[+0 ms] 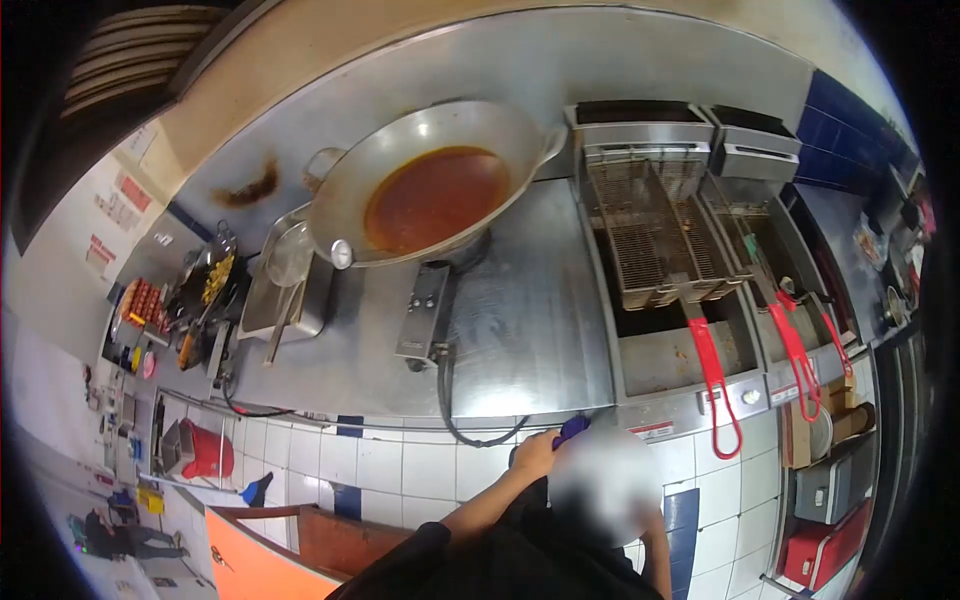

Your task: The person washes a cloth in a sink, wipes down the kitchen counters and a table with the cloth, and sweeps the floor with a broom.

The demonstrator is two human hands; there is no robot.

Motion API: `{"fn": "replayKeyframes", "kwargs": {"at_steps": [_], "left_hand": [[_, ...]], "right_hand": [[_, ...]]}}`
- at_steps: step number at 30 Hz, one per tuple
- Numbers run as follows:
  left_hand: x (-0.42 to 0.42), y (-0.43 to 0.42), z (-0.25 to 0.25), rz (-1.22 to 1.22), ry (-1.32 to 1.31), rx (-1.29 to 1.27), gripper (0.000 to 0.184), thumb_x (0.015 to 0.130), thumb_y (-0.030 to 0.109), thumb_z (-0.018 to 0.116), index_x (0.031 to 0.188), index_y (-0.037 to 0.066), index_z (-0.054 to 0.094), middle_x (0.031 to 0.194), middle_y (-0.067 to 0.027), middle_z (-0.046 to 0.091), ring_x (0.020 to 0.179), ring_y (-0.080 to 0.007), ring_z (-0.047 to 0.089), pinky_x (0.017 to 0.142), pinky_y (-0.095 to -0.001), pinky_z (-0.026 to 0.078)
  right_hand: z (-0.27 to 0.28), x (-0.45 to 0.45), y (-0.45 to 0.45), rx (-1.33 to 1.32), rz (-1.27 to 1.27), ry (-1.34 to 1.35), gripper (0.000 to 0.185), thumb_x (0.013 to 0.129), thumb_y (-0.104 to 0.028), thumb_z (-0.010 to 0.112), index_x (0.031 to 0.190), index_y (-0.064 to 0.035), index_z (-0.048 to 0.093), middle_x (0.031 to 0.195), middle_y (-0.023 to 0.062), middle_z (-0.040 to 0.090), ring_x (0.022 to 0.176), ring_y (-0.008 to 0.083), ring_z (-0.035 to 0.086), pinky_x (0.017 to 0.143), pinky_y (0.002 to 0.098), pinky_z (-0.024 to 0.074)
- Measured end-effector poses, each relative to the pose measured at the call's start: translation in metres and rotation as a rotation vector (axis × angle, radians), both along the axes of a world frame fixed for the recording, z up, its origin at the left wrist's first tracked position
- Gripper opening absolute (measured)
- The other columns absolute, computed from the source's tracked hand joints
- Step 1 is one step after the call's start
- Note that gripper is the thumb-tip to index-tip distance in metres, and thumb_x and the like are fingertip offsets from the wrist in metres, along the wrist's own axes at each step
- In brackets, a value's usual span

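Near the bottom centre my left hand (534,456) is closed on a purple cloth (571,430), at the front edge of the steel counter (530,340). My right hand (650,522) is lower and further right, beside a blurred white round patch (605,480) that hides its fingers. What the patch is, I cannot make out. Beyond the hands, a large wok (335,215) holds reddish-brown liquid (440,198), with a round dial clipped to its rim.
Fryers (660,375) with wire baskets (645,230) and red handles (712,385) stand right of the counter. Left are a steel pan (262,300) with a strainer, and a smaller wok with food. An orange box (265,555) is below; a person (125,538) is far left.
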State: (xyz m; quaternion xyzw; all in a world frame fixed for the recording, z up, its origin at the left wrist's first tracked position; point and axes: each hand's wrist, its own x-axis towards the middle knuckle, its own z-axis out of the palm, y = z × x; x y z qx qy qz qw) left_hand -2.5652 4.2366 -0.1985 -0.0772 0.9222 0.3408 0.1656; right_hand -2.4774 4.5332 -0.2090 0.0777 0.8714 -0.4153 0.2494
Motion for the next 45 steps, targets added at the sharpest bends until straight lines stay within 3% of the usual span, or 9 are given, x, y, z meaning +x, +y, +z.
{"fn": "replayKeyframes", "kwargs": {"at_steps": [2, 6, 8, 13, 21, 26, 34, 40, 45], "left_hand": [[-0.013, -0.008, 0.060, -0.002, -0.170, 0.133, 0.062, 0.096, 0.060, 0.041, 0.111, 0.004, 0.064, 0.102, -0.0248, 0.068, 0.102, -0.0426, 0.063, 0.090, -0.0455, 0.049], [-0.026, -0.039, 0.083, 0.257, -0.124, 0.912, 0.070, 0.103, 0.055, 0.025, 0.126, -0.004, 0.056, 0.124, -0.0236, 0.060, 0.122, -0.0358, 0.054, 0.107, -0.0385, 0.037], [-0.025, -0.071, 0.061, 0.309, 0.355, 0.513, 0.065, 0.105, 0.051, 0.025, 0.130, -0.002, 0.052, 0.124, -0.0230, 0.059, 0.122, -0.0320, 0.053, 0.106, -0.0369, 0.037], [0.036, -0.195, 0.059, 0.811, 0.253, 0.460, 0.053, 0.104, 0.040, 0.038, 0.135, -0.002, 0.045, 0.119, -0.0221, 0.062, 0.103, -0.0273, 0.063, 0.092, -0.0360, 0.047], [0.099, -0.230, 0.050, 0.972, 0.134, 0.564, 0.050, 0.104, 0.036, 0.043, 0.140, 0.001, 0.042, 0.116, -0.0194, 0.061, 0.098, -0.0231, 0.062, 0.088, -0.0349, 0.047], [0.090, -0.198, 0.076, 0.728, 0.056, 0.629, 0.048, 0.105, 0.032, 0.041, 0.141, 0.000, 0.040, 0.116, -0.0195, 0.062, 0.099, -0.0217, 0.063, 0.089, -0.0345, 0.048], [0.119, -0.173, 0.064, 0.944, 0.138, 0.585, 0.048, 0.105, 0.036, 0.042, 0.134, -0.002, 0.048, 0.112, -0.0195, 0.063, 0.097, -0.0233, 0.063, 0.087, -0.0352, 0.050], [0.055, -0.139, 0.098, 0.913, 0.255, 0.626, 0.043, 0.106, 0.030, 0.040, 0.134, -0.002, 0.047, 0.113, -0.0191, 0.063, 0.095, -0.0220, 0.064, 0.088, -0.0333, 0.050], [0.100, -0.123, 0.090, 1.010, 0.213, 0.598, 0.041, 0.106, 0.030, 0.041, 0.134, 0.001, 0.050, 0.110, -0.0157, 0.067, 0.095, -0.0191, 0.064, 0.088, -0.0322, 0.049]], "right_hand": [[0.045, -0.045, -0.063, -0.180, 0.265, 0.533, 0.084, 0.082, -0.042, 0.075, 0.147, -0.0063, 0.036, 0.144, 0.0317, 0.040, 0.130, 0.0464, 0.045, 0.106, 0.0440, 0.0404], [0.097, -0.106, -0.175, -0.206, 0.434, 0.618, 0.072, 0.084, -0.034, 0.072, 0.145, -0.0167, 0.039, 0.142, 0.0334, 0.037, 0.123, 0.0525, 0.048, 0.099, 0.0506, 0.0457], [0.067, -0.135, -0.203, -0.161, 0.377, 0.570, 0.073, 0.079, -0.013, 0.068, 0.145, -0.0091, 0.038, 0.140, 0.0293, 0.040, 0.131, 0.0479, 0.039, 0.106, 0.0483, 0.0401], [0.015, -0.187, -0.243, 0.363, 0.235, 0.654, 0.073, 0.091, -0.035, 0.059, 0.151, -0.0064, 0.029, 0.154, 0.0314, 0.022, 0.145, 0.0437, 0.019, 0.115, 0.0610, 0.0145], [-0.037, -0.334, -0.343, 0.454, 0.440, 0.750, 0.051, 0.097, -0.027, 0.048, 0.144, -0.0103, 0.042, 0.153, 0.0189, 0.034, 0.141, 0.0332, 0.033, 0.117, 0.0508, 0.0209], [0.001, -0.239, -0.369, 0.118, 0.929, 0.781, 0.048, 0.098, -0.021, 0.041, 0.145, -0.0101, 0.041, 0.154, 0.0159, 0.033, 0.145, 0.0293, 0.028, 0.119, 0.0467, 0.0200], [-0.032, -0.337, -0.267, 0.441, 0.378, 0.829, 0.049, 0.094, -0.017, 0.047, 0.142, -0.0068, 0.045, 0.150, 0.0176, 0.040, 0.139, 0.0328, 0.037, 0.115, 0.0478, 0.0285], [-0.002, -0.186, -0.309, -0.124, 1.132, 0.764, 0.055, 0.086, -0.007, 0.049, 0.142, -0.0055, 0.046, 0.148, 0.0191, 0.042, 0.137, 0.0316, 0.041, 0.116, 0.0467, 0.0269], [-0.089, -0.248, -0.205, 0.212, 0.515, 0.861, 0.053, 0.093, -0.010, 0.044, 0.146, -0.0054, 0.039, 0.154, 0.0172, 0.035, 0.142, 0.0352, 0.033, 0.118, 0.0465, 0.0213]]}}
